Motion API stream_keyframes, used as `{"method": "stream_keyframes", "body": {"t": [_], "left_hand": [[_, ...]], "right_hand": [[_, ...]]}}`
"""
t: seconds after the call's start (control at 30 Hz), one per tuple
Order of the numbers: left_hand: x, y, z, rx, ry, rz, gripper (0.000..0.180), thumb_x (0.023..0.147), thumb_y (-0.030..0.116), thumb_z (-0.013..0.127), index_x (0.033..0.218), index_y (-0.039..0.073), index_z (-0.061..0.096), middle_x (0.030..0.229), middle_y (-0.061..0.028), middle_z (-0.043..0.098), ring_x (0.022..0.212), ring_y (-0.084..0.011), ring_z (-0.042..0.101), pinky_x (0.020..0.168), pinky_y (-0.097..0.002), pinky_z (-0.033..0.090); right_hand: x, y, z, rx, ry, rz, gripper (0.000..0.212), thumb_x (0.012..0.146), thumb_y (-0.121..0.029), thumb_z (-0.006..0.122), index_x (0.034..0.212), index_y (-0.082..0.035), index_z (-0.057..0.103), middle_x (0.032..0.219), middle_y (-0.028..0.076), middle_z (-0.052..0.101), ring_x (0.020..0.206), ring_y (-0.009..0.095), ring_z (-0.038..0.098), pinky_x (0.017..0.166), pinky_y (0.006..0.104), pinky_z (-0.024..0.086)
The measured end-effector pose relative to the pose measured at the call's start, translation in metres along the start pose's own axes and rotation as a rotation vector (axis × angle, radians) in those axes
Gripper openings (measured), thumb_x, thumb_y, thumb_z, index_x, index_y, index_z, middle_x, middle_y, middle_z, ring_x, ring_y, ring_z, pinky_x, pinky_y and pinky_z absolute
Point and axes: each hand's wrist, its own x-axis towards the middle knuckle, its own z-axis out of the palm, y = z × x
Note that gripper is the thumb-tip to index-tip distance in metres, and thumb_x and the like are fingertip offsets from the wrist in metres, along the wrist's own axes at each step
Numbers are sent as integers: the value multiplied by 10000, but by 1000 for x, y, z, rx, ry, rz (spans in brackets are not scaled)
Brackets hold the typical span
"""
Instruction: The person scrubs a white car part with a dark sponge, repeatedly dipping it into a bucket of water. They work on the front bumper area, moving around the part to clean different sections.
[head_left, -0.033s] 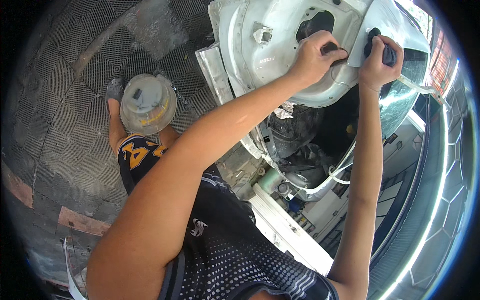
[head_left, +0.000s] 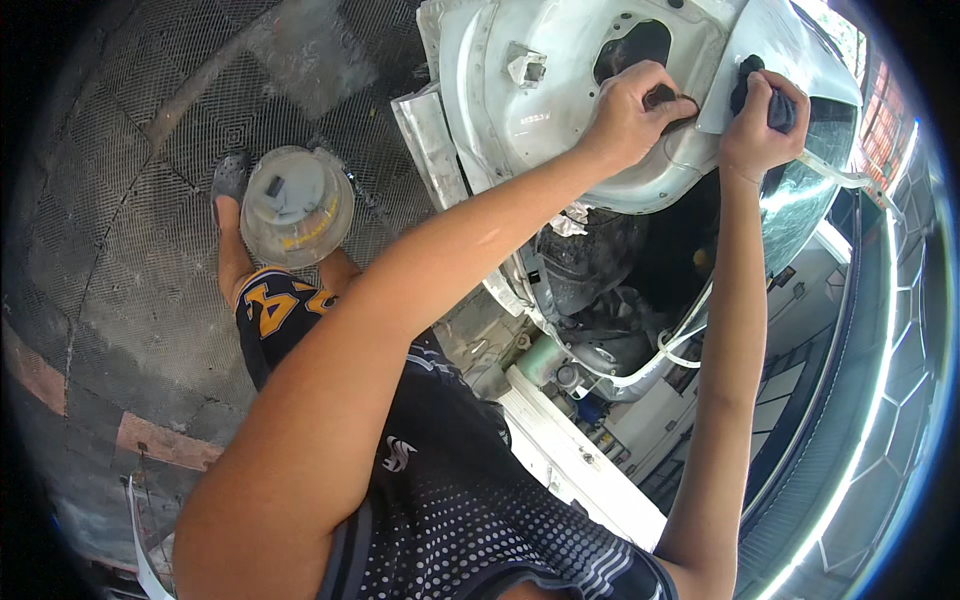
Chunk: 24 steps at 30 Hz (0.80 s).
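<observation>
Head view: apparently mid-work on pale car body (head_left: 505, 120), far right; cannot tell finished portions from remaining ones. Gripping black cloth-like bundle (head_left: 779, 110) in right hand (head_left: 765, 132), at smooth outer panel (head_left: 775, 35). With left hand (head_left: 637, 108) curled at pale inner panel (head_left: 690, 40), something dark (head_left: 658, 97) inside the curl; cannot tell whether grasped.
</observation>
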Motion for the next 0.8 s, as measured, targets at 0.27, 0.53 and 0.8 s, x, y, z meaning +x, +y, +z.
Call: {"method": "stream_keyframes", "body": {"t": [0.27,0.53,0.8], "left_hand": [[-57,-18,-28,245,138,-540,371,915,276,808,1068,-13,635,955,-114,706,882,-197,657,832,-350,523],[-9,9,-47,233,316,-410,369,1003,184,670,1304,-20,604,1152,-133,681,1039,-196,639,925,-348,497],[59,-54,-18,603,316,262,220,932,40,647,1127,-26,723,1159,-204,705,1057,-394,659,932,-448,510]], "right_hand": [[9,1,5,-41,-43,-121,60,804,-87,753,857,-62,741,848,62,712,802,234,673,793,341,517],[19,-8,-1,-166,-127,-128,86,789,-142,763,869,-115,748,863,30,716,793,255,695,756,341,526],[26,-23,7,-200,-99,-99,82,793,-162,762,867,-131,746,864,16,715,799,254,700,743,346,529]]}}
